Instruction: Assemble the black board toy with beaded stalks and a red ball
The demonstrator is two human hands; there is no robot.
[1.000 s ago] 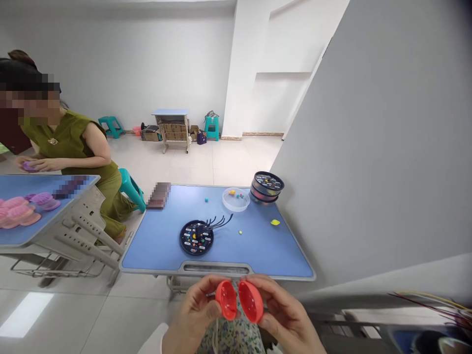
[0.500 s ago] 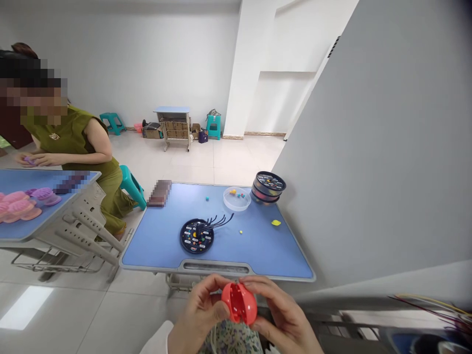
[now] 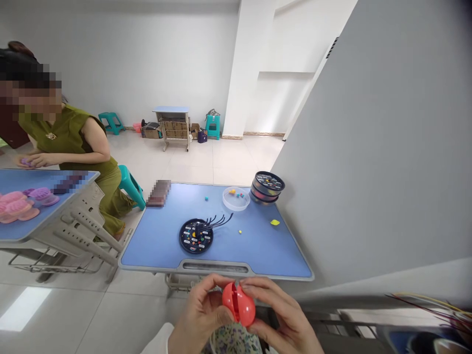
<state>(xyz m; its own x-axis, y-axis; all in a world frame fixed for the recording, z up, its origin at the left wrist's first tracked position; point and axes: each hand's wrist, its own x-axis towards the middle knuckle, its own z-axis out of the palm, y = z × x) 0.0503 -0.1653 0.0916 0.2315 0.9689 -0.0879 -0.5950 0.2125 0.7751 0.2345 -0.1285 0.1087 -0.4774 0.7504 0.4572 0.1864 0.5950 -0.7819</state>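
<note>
Two red plastic ball halves are held up in front of the desk's near edge, with a narrow gap between them. My left hand (image 3: 206, 312) is closed on the left half (image 3: 229, 298), its thumb below. My right hand (image 3: 275, 307) grips the right half (image 3: 246, 306) between fingers and thumb. Beyond them on the blue desk (image 3: 155, 246) lies a round black base (image 3: 196, 237) with printed labels, coloured dots and several thin black arms reaching right. A small yellow bead (image 3: 240, 231) rests right of the base.
A clear round dish (image 3: 236, 199) holds small coloured balls. Stacked round black-rimmed cases (image 3: 267, 188) stand at the back right, near a yellow piece (image 3: 275, 222). A teal bead (image 3: 206, 198) lies further left. A grey panel (image 3: 379, 147) borders the right. Another person (image 3: 79, 137) sits at a neighbouring desk.
The red halves have come closer together, narrowing the gap, and the right one has turned so more of its outside shows. Both hands stay in nearly the same place.
</note>
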